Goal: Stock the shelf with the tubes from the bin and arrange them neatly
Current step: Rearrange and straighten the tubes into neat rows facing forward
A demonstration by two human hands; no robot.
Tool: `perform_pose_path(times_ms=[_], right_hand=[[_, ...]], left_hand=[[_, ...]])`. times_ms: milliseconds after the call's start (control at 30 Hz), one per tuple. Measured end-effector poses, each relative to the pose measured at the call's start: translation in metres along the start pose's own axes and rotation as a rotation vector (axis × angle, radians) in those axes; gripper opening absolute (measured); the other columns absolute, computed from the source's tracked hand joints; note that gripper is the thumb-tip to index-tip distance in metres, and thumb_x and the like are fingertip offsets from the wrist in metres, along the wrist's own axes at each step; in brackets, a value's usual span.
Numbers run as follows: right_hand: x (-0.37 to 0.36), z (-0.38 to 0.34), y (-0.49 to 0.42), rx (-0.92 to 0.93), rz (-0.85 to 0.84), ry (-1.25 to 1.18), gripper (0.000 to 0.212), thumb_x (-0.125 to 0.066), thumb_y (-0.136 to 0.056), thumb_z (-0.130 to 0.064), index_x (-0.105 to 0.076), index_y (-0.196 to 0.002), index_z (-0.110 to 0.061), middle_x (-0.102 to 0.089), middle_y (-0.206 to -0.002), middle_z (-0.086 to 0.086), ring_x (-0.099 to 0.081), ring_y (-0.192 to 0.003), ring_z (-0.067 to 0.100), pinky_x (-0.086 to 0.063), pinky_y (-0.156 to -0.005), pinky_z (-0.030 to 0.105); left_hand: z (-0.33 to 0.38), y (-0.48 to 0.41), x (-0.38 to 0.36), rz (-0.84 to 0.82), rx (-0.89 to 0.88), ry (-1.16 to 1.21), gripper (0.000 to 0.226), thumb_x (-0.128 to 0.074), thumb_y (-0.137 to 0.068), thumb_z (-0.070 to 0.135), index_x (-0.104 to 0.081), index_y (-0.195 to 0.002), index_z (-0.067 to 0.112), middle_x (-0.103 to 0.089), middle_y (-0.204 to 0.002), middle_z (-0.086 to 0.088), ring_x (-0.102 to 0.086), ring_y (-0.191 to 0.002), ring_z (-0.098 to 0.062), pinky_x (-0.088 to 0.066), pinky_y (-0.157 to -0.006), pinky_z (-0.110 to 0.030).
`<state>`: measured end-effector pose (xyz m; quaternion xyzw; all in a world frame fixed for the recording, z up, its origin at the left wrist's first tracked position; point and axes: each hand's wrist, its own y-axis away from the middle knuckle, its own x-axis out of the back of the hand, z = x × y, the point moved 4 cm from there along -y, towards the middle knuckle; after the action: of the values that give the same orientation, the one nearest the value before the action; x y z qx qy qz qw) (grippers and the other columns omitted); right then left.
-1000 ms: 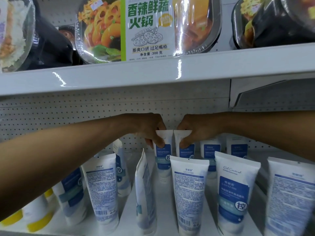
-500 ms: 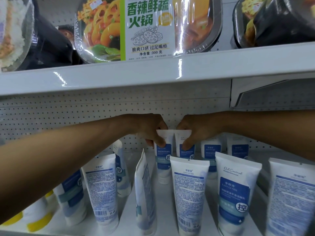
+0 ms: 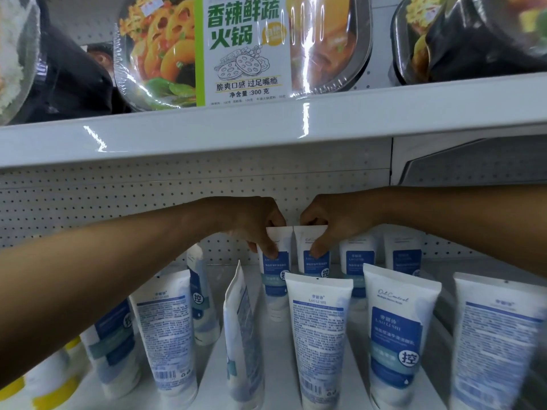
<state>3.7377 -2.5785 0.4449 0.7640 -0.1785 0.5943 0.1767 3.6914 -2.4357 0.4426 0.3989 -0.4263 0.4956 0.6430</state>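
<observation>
- The shelf [image 3: 284, 344] carries white-and-blue tubes standing cap-down in loose rows; the bin is out of view.
- Front-row tubes [image 3: 321, 341] look the same as a second ago: some show back labels, and one thin tube [image 3: 241, 335] stands edge-on.
- Left hand [image 3: 251, 223] stays pinched on the crimped top of one back-row tube [image 3: 276, 261]; right hand [image 3: 331, 223] grips its neighbouring tube [image 3: 313, 258] likewise.
- The two tubes have hardly shifted, standing side by side and nearly touching; I judge this a fine squaring-up, with the front row yet to be faced.
</observation>
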Motion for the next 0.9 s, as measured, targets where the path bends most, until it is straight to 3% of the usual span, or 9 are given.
perform_pose_path(times_ms=[100, 200, 267, 333, 400, 567, 700, 800, 900], right_hand=[[0.003, 0.001, 0.004, -0.011, -0.006, 0.009, 0.018, -0.075, -0.081, -0.035, -0.06, -0.087, -0.027, -0.065, -0.082, -0.015, -0.059, -0.067, -0.006, -0.046, -0.06, 0.01], [0.013, 0.002, 0.011, -0.025, 0.056, 0.018, 0.028, -0.074, -0.081, -0.037, -0.064, -0.103, -0.023, -0.069, -0.102, -0.01, -0.065, -0.093, 0.003, -0.054, -0.084, 0.022], [0.022, 0.002, 0.023, -0.03, 0.15, 0.039, 0.037, -0.071, -0.083, -0.038, -0.063, -0.114, -0.021, -0.065, -0.113, -0.01, -0.06, -0.104, 0.006, -0.05, -0.09, 0.022], [0.029, 0.001, 0.042, -0.03, 0.263, 0.042, 0.039, -0.068, -0.083, -0.041, -0.062, -0.117, -0.023, -0.061, -0.118, -0.013, -0.055, -0.109, 0.003, -0.044, -0.088, 0.013], [0.033, 0.001, 0.064, -0.036, 0.354, 0.033, 0.039, -0.065, -0.081, -0.046, -0.063, -0.115, -0.029, -0.06, -0.119, -0.017, -0.053, -0.112, 0.0, -0.042, -0.093, 0.016], [0.033, -0.01, 0.117, -0.018, 0.47, 0.018, 0.022, -0.063, -0.086, -0.037, -0.067, -0.107, -0.032, -0.065, -0.109, -0.021, -0.057, -0.102, -0.01, -0.046, -0.09, 0.013], [0.028, -0.022, 0.146, -0.022, 0.443, 0.071, 0.016, -0.062, -0.088, -0.038, -0.068, -0.102, -0.033, -0.066, -0.096, -0.023, -0.058, -0.087, -0.015, -0.044, -0.071, 0.001], [0.027, -0.027, 0.164, -0.04, 0.414, 0.051, 0.013, -0.061, -0.088, -0.035, -0.07, -0.098, -0.031, -0.069, -0.09, -0.019, -0.062, -0.083, -0.008, -0.046, -0.071, 0.005], [0.029, -0.028, 0.182, -0.043, 0.329, 0.034, 0.026, -0.057, -0.092, -0.007, -0.07, -0.095, -0.029, -0.071, -0.09, -0.011, -0.065, -0.085, 0.001, -0.052, -0.076, 0.018]], left_hand=[[0.0, 0.0, 0.0, 0.004, 0.004, -0.023, 0.035, -0.08, -0.078, 0.014, -0.068, -0.11, 0.01, -0.072, -0.111, -0.005, -0.069, -0.096, -0.017, -0.059, -0.08, -0.027], [0.003, 0.005, 0.007, 0.039, 0.007, -0.072, 0.036, -0.081, -0.077, 0.027, -0.068, -0.11, 0.018, -0.072, -0.11, 0.002, -0.068, -0.096, -0.012, -0.057, -0.087, -0.03], [0.007, 0.017, 0.017, 0.122, 0.015, -0.112, 0.04, -0.077, -0.079, 0.038, -0.065, -0.116, 0.027, -0.07, -0.112, 0.009, -0.065, -0.1, -0.006, -0.052, -0.096, -0.031], [0.018, 0.035, 0.025, 0.228, -0.004, -0.132, 0.039, -0.069, -0.083, 0.046, -0.062, -0.119, 0.032, -0.068, -0.115, 0.013, -0.062, -0.104, -0.002, -0.046, -0.098, -0.025], [0.034, 0.057, 0.027, 0.315, -0.052, -0.126, 0.035, -0.06, -0.087, 0.051, -0.063, -0.118, 0.035, -0.066, -0.116, 0.017, -0.059, -0.104, 0.004, -0.043, -0.091, -0.014], [0.086, 0.1, 0.016, 0.413, -0.225, -0.086, 0.05, -0.045, -0.075, 0.065, -0.065, -0.112, 0.04, -0.065, -0.112, 0.026, -0.057, -0.101, 0.015, -0.042, -0.093, -0.007], [0.128, 0.109, 0.001, 0.341, -0.311, -0.18, 0.049, -0.046, -0.076, 0.066, -0.063, -0.113, 0.04, -0.063, -0.105, 0.028, -0.053, -0.098, 0.019, -0.043, -0.077, -0.002], [0.147, 0.104, -0.013, 0.229, -0.337, -0.245, 0.042, -0.054, -0.081, 0.061, -0.062, -0.116, 0.039, -0.065, -0.108, 0.023, -0.059, -0.098, 0.01, -0.048, -0.081, -0.014], [0.151, 0.094, -0.026, 0.141, -0.333, -0.323, 0.038, -0.061, -0.085, 0.051, -0.059, -0.12, 0.039, -0.063, -0.115, 0.021, -0.058, -0.104, 0.005, -0.049, -0.093, -0.027]])
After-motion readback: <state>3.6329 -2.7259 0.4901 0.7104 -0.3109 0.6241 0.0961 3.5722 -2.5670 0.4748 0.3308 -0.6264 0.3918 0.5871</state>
